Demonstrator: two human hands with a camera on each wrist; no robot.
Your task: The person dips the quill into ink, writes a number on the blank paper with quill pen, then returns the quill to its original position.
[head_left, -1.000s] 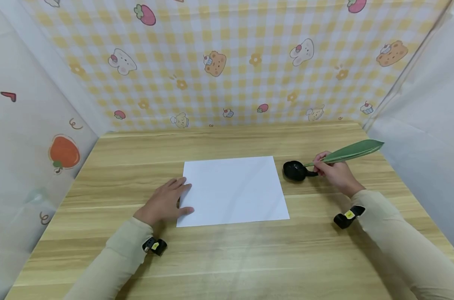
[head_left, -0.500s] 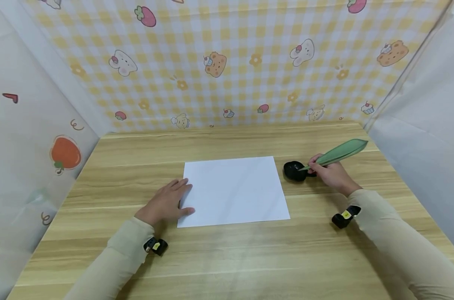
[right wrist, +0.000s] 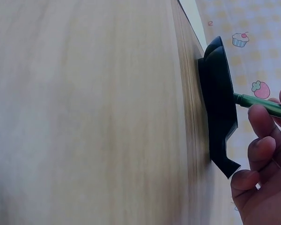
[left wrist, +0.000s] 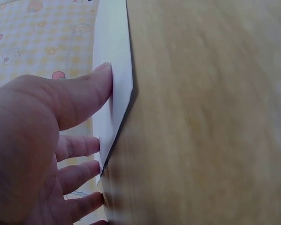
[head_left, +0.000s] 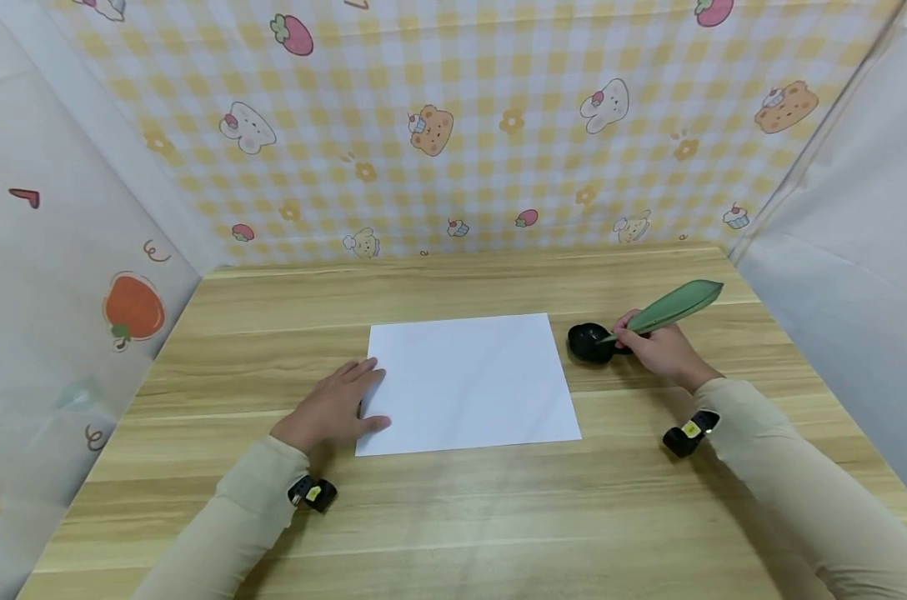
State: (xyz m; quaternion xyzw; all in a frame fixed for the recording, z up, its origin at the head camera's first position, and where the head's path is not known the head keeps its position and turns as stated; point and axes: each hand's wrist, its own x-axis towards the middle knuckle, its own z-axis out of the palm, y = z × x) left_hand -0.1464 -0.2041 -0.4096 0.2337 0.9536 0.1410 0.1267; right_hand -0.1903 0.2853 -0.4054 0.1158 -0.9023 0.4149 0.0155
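White paper sheet [head_left: 468, 383] centred on wooden table [head_left: 453, 517], bare wood all round. Left hand [head_left: 332, 408] flat, fingers straight, pressing sheet's left edge. Right hand [head_left: 659, 346] pinches green feather quill [head_left: 667, 307], tip in black ink holder [head_left: 592, 342] just right of sheet.

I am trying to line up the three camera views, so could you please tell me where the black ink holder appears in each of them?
Head: the black ink holder sits right of centre, just right of the white paper, at the right hand.
Left wrist: not in it.
Right wrist: upper right, edge-on against the wooden table.
Shared landmark: the green feather pen, its stem meeting the holder.
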